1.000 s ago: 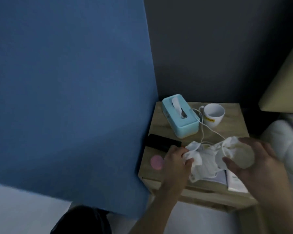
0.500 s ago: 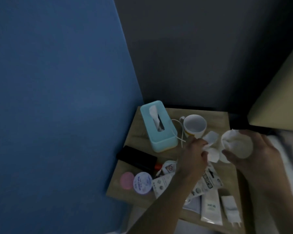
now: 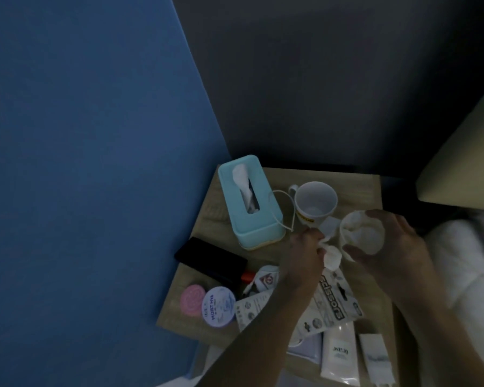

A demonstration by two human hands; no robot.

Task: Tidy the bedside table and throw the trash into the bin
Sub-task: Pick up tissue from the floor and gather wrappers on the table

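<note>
At the table's (image 3: pixel 358 185) near edge, two white tubes (image 3: pixel 340 356) are lying pointing near to far, and two round tins (image 3: pixel 218 305) are sitting by the near left corner. Over the middle, your left hand's (image 3: pixel 302 252) grip is pinching one crumpled tissue (image 3: pixel 333 259), and your right hand (image 3: pixel 394 241) is cupping a tissue wad (image 3: pixel 361 236). Beyond, one tissue box (image 3: pixel 249 199) is running lengthwise along the left edge, beside one mug (image 3: pixel 315 202).

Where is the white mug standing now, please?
In the head view the white mug stands upright near the back of the bedside table, just right of the blue tissue box.
</note>
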